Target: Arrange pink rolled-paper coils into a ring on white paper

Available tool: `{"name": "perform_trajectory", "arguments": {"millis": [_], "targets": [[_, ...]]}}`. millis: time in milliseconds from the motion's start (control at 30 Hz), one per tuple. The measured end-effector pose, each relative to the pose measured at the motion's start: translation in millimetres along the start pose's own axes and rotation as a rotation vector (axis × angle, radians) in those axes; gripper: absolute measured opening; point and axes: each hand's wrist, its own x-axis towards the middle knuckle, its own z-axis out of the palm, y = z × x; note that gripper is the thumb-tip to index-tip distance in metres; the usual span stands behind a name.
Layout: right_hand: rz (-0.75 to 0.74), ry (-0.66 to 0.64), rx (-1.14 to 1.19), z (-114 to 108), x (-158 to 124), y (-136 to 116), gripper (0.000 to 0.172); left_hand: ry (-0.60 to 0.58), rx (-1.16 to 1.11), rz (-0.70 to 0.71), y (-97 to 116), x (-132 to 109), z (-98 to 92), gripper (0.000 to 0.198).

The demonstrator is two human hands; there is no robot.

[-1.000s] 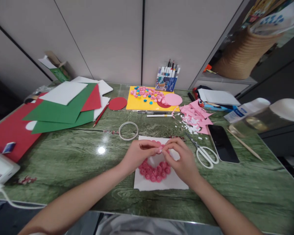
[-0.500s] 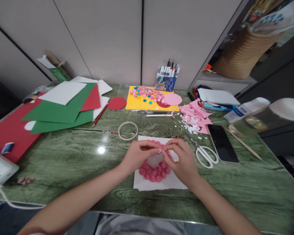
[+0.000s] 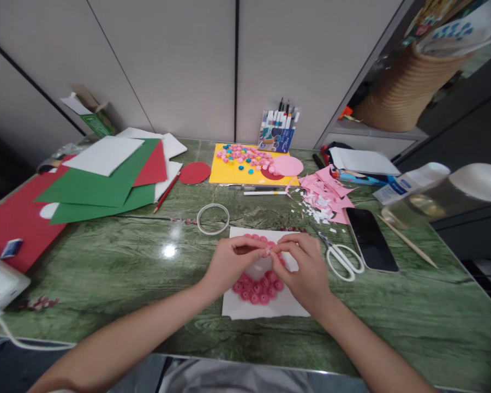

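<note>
Both hands meet above a white sheet (image 3: 235,308) with a ring of pink rolled-paper rosettes (image 3: 257,289) on it. My left hand (image 3: 231,259) is closed in a pinch, thumb and forefinger together. My right hand (image 3: 305,267) pinches against those same fingertips from the other side. Between them is a small pale pink piece (image 3: 267,251), too small to make out its kind. The fingers hide part of the ring's upper side.
White-handled scissors (image 3: 343,259) and a phone (image 3: 371,240) lie to the right, near pink paper scraps (image 3: 325,191). A roll of clear tape (image 3: 213,219) is left of the sheet. Behind is a yellow card (image 3: 225,174) with small pink coils. Green paper (image 3: 94,185) lies left.
Both hands keep their pinch over the ring, with barely any finger movement. The whole view has shifted very slightly.
</note>
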Motion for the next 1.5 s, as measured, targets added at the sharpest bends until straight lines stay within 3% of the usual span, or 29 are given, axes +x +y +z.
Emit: {"name": "perform_trajectory", "arguments": {"millis": [367,667,900,1233,1500], "targets": [[-0.066,0.075,-0.102,0,-3,-4,0.004,-0.047,-0.039,0.040,3,-4,2.1,0.014],[-0.072,0.085,-0.191,-2,-3,-12,0.004,0.020,0.051,0.077,5,-3,4.3,0.014],[-0.119,0.043,-0.332,-5,-5,-15,0.005,0.009,0.042,0.060,7,-4,5.9,0.016],[-0.056,-0.051,-0.406,-4,-3,-10,0.013,-0.013,-0.096,0.000,5,-1,4.2,0.020],[0.028,-0.106,-0.401,-6,0,2,0.012,-0.137,-0.298,-0.096,6,-1,2.0,0.016]]}}
